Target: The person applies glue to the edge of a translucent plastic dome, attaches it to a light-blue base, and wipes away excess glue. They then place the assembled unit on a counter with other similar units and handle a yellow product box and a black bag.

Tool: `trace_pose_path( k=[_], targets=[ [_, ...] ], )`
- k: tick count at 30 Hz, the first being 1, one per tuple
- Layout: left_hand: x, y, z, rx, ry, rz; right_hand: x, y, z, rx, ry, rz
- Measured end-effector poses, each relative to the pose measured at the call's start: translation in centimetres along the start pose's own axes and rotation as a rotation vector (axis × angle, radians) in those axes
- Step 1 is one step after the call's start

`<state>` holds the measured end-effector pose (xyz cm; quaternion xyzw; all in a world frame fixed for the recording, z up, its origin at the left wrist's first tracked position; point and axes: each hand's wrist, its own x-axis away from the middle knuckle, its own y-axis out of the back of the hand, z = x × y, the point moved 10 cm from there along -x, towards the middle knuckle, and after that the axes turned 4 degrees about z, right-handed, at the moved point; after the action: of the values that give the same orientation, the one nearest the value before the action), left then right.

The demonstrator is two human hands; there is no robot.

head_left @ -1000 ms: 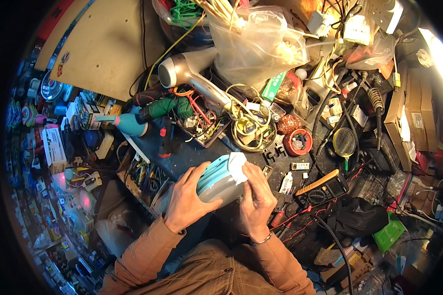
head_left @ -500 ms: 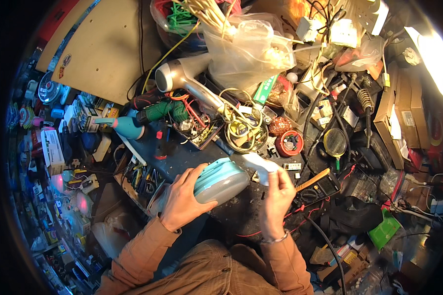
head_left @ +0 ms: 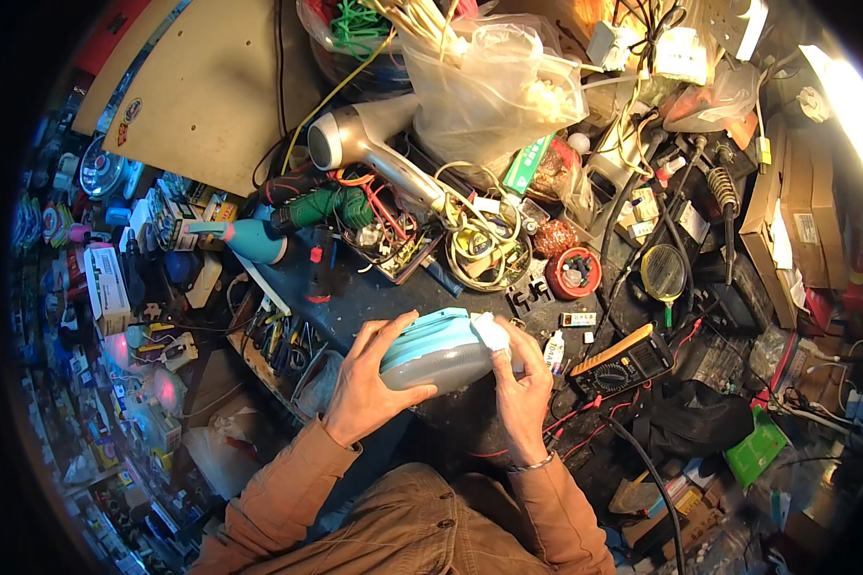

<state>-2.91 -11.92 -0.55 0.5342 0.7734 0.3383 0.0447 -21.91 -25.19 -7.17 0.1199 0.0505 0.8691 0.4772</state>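
Note:
Above the near edge of the bench, my left hand [head_left: 372, 376] grips a rounded light-blue and grey plastic device [head_left: 435, 351] by its left end, thumb below and fingers over the top. What kind of device it is, I cannot make out. My right hand [head_left: 522, 383] pinches a crumpled white tissue [head_left: 490, 332] and presses it against the device's right end. Just right of those fingers stands a small white bottle [head_left: 554, 351]. A multimeter [head_left: 623, 362] with an orange edge lies farther right.
Behind the device are a hair dryer [head_left: 384, 153], coiled cable [head_left: 489, 244] and a red round tub [head_left: 573, 273] of small parts. A light-blue spray bottle [head_left: 256, 241] is at left, near a tray of tools [head_left: 276, 340]. A soldering iron [head_left: 722, 196] stands back right.
My right hand has moved left, bringing the tissue from beside the device onto its right end. The small white bottle, hidden before, now shows. My left hand keeps its hold.

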Motion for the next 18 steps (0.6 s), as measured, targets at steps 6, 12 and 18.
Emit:
trace_pose_path(
  k=[6, 12, 18],
  targets=[
    [1.6, -0.8, 2.6, 0.067, 0.048, 0.045, 1.0, -0.1, -6.4, -0.512, -0.357, -0.062],
    [2.2, -1.7, 5.2, 0.252, 0.006, -0.006, 2.3, 0.2, -9.8, -0.599, -0.512, -0.128],
    [2.7, -0.5, 3.5, 0.046, -0.007, -0.064, 2.6, 0.4, -10.3, -0.785, -0.482, -0.211]
  ],
)
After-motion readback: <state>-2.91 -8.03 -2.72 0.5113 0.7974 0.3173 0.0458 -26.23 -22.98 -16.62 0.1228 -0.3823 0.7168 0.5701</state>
